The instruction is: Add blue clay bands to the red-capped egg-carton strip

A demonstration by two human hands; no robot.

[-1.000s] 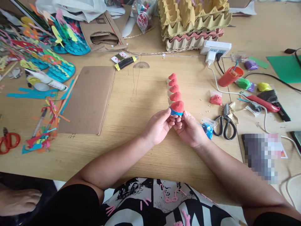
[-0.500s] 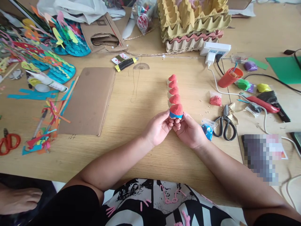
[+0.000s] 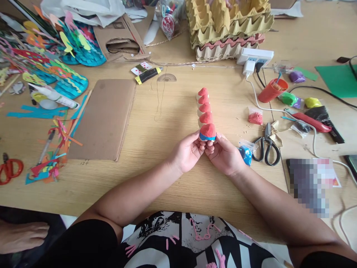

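Note:
A strip of egg carton cups (image 3: 205,118) points away from me, its several bumps capped in red clay. Around the nearest bump runs a blue clay band (image 3: 206,138). My left hand (image 3: 190,152) pinches the near end from the left, thumb against the band. From the other side my right hand (image 3: 224,153) grips the same end, and the fingertips of both hands meet underneath. Part of the underside is hidden by the fingers. To the right of my right hand lies a small bag of blue clay (image 3: 245,154).
Black-handled scissors (image 3: 267,145), a bag of red clay (image 3: 255,116) and an orange cup (image 3: 272,90) are on the right. Cardboard (image 3: 102,119), paper scraps and red scissors (image 3: 10,169) lie left. Egg trays (image 3: 228,33) and a power strip (image 3: 255,57) stand behind. Another person's hand (image 3: 23,234) rests lower left.
The egg carton strip has tilted very slightly, its far end shifting a little left. Both hands keep the same hold on it.

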